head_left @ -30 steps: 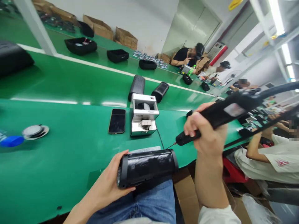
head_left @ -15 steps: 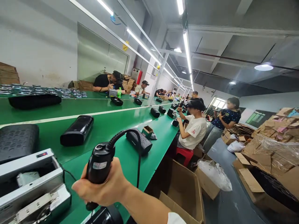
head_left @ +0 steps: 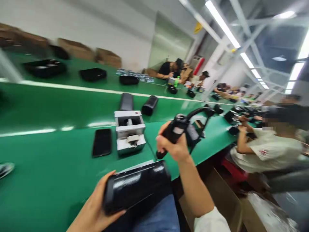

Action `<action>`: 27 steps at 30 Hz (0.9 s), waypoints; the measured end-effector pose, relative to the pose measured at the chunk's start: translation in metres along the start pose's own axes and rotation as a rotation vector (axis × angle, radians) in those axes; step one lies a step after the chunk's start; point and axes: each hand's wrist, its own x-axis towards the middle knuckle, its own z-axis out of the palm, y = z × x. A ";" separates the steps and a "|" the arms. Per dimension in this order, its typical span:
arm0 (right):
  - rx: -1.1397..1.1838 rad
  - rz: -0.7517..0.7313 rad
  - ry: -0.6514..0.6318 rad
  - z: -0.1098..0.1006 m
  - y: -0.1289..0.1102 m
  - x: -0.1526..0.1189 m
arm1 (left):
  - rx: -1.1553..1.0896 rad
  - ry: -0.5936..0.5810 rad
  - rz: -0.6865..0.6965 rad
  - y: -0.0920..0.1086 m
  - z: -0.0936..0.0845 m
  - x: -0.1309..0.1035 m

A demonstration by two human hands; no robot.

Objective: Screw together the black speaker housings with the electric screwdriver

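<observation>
My right hand (head_left: 177,145) is wrapped round a black corded electric screwdriver (head_left: 175,130), held above the bench with its cable end up. My left hand (head_left: 95,203) grips the left end of a glossy black speaker casing (head_left: 138,183), thumb and fingers on opposite sides. The casing lies tilted at the bench's near edge, over my lap. Beyond it stands a white-and-grey screw feeder (head_left: 130,132), with a black phone-like slab (head_left: 102,142) flat to its left.
Black casings (head_left: 149,105) stand behind the feeder on the green bench (head_left: 60,161). A co-worker in a pale shirt (head_left: 272,151) sits on the right. A cardboard box (head_left: 222,190) is below the bench edge. Cartons (head_left: 108,58) line the wall.
My view has swung left and down, with some blur. My left hand has come into view holding the casing. The screwdriver stays in my right hand.
</observation>
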 end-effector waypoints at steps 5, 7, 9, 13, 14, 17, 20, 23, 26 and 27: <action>0.035 -0.396 -0.050 0.013 -0.035 0.022 | -0.081 -0.091 -0.058 -0.005 -0.005 -0.012; 0.058 -0.486 0.021 0.030 -0.037 0.036 | -0.098 -0.095 -0.073 -0.003 -0.003 -0.009; 0.069 -0.535 0.091 0.049 -0.028 0.054 | -0.106 -0.106 -0.089 -0.002 -0.002 -0.008; -0.021 -0.501 0.166 0.074 0.001 0.082 | -0.127 -0.126 -0.088 -0.001 -0.002 -0.010; -0.041 -0.482 0.184 0.077 0.007 0.086 | -0.134 -0.129 -0.089 -0.001 -0.002 -0.010; -0.066 -0.447 0.235 0.078 0.016 0.094 | -0.153 -0.135 -0.101 0.000 -0.002 -0.009; -0.083 -0.427 0.264 0.077 0.018 0.098 | -0.161 -0.131 -0.102 0.002 -0.003 -0.008; -0.093 -0.392 0.273 0.078 0.020 0.101 | -0.158 -0.121 -0.099 0.003 -0.004 -0.007; -0.089 -0.358 0.249 0.077 0.018 0.097 | -0.144 -0.120 -0.102 0.003 -0.004 -0.008; -0.082 -0.357 0.238 0.075 0.015 0.094 | -0.138 -0.121 -0.099 0.003 -0.004 -0.008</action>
